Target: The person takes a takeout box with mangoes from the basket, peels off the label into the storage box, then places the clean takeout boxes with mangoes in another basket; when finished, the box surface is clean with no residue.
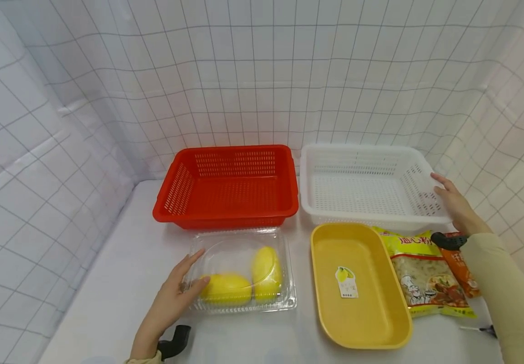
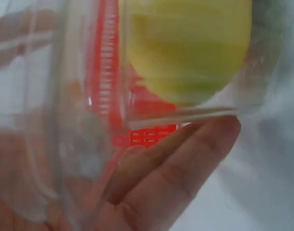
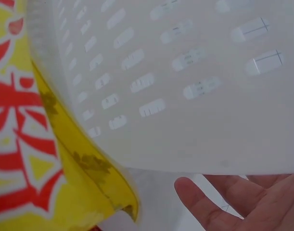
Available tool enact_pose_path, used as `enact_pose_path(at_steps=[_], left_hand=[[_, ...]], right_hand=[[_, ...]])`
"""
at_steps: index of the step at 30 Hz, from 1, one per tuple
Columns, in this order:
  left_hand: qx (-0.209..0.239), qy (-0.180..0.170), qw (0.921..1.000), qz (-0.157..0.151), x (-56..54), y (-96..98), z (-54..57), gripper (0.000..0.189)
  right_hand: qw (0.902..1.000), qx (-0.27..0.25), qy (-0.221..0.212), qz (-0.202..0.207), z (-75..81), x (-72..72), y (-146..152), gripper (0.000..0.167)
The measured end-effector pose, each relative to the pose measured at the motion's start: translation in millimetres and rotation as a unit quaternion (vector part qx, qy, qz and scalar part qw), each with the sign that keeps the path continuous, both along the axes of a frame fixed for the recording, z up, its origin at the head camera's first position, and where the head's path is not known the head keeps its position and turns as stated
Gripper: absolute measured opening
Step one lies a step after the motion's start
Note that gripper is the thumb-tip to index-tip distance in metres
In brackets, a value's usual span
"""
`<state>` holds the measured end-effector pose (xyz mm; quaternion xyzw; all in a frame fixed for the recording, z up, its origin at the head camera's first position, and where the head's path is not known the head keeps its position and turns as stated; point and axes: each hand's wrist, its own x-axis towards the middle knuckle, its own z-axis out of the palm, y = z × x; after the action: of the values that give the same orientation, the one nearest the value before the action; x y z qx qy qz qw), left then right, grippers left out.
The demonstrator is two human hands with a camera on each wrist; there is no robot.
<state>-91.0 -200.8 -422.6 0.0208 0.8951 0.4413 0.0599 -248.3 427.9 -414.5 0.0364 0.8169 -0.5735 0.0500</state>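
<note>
My left hand (image 1: 171,298) touches the left side of a clear plastic clamshell box (image 1: 239,240), thumb and forefinger spread apart over its edge. Inside lie two yellow oval fruits, one lengthwise (image 1: 227,289) and one upright (image 1: 266,270); up close in the left wrist view, one fruit (image 2: 190,53) has a greenish end. My right hand (image 1: 457,205) is at the right rim of a white plastic basket (image 1: 376,220), fingers extended. The right wrist view shows those fingers (image 3: 199,199) spread just beyond the basket's rim; contact cannot be made out.
A red basket (image 1: 230,222) stands behind the box. To its right lies a yellow tray (image 1: 362,323) holding a small fruit-picture label (image 1: 346,283). A macaroni bag (image 1: 430,283) and an orange packet (image 1: 464,273) lie beside it, near a thin dark-handled tool (image 1: 487,330). Gridded cloth (image 1: 244,76) encloses the table.
</note>
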Motion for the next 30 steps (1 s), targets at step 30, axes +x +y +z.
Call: enact_pose_path(at_steps=[30], left_hand=[[0.187,0.054,0.9772,-0.085,-72.8,64.6,105.3,0.049]], right_hand=[[0.9994,0.035,0.007,0.003,-3.2,-1.7,0,0.054]])
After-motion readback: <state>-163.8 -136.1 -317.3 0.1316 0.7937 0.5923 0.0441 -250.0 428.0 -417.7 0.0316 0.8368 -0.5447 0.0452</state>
